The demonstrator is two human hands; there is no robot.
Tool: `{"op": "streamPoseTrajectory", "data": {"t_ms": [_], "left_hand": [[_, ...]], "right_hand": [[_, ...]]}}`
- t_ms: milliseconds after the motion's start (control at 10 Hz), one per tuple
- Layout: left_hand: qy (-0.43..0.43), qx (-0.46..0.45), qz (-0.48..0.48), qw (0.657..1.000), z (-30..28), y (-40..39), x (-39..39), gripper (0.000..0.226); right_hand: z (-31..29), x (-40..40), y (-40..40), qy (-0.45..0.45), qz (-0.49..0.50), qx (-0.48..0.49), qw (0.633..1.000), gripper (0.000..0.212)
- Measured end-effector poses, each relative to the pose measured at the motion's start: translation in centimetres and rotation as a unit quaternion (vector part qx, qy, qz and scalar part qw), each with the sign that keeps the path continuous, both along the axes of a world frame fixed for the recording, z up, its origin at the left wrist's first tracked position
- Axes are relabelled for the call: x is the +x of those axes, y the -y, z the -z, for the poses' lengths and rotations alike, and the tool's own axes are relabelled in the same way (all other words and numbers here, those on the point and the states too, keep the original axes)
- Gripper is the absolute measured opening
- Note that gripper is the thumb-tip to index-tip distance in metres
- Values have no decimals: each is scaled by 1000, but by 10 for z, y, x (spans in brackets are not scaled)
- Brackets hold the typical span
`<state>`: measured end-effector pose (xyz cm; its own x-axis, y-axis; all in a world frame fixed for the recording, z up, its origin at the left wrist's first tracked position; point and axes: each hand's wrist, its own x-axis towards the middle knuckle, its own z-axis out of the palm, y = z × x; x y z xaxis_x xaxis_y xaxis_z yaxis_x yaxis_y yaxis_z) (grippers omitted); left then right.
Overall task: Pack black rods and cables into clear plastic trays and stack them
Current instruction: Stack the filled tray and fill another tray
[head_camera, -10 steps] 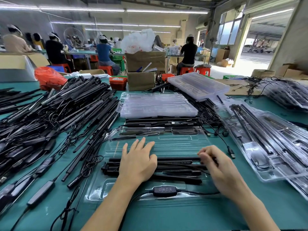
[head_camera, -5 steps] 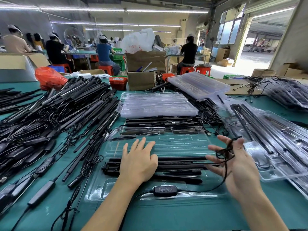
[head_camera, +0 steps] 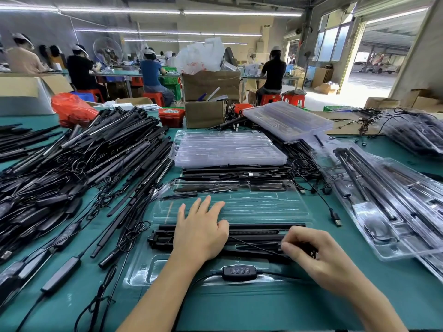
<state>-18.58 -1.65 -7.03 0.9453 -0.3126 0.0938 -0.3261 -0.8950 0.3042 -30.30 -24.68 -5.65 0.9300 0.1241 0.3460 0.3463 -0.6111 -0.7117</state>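
A clear plastic tray (head_camera: 259, 207) lies on the green table in front of me. Black rods (head_camera: 259, 232) sit across its middle channels. My left hand (head_camera: 200, 233) rests flat on the rods at their left part, fingers spread. My right hand (head_camera: 316, 257) has its fingers curled, pinching a bundle of thin black cable (head_camera: 303, 248) at the rods' right end. A black inline controller (head_camera: 238, 272) with several buttons lies in the tray's near channel, its cable running off both ways.
A big heap of loose black rods and cables (head_camera: 79, 168) fills the left. A stack of empty clear trays (head_camera: 227, 149) stands behind, a second stack (head_camera: 287, 119) further back. Filled trays (head_camera: 388, 204) lie right. A USB plug (head_camera: 336, 220) lies loose. Workers sit beyond.
My right hand, raised with the cable bundle half a second ago, has come back down to the right end of the rods. My left hand has stayed put.
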Motion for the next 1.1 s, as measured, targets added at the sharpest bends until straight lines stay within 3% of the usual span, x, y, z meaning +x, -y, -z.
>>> {"op": "streamPoseTrajectory", "data": {"t_ms": [200,600,800,900,1000,1100], "left_hand": [[5,6,-1,1000,2,0,1,59],[-2,15,10,1000,3,-2,0,63],[-19,29,12,999,0,-2,-2,111],[-18,48,10,999,1,-2,-1,113],[-22,50,10,998,1,-2,0,113],[-23,56,11,998,1,-2,0,113]], "right_hand": [[2,-5,10,-60,-11,-106,992,19],[-2,-5,22,-36,5,-80,996,38],[-3,-2,26,-77,-1,-43,996,58],[-11,-6,24,-88,-21,-61,994,45],[-22,-7,24,-131,-37,-84,987,14],[-24,-6,26,-180,-42,-83,979,19]]}}
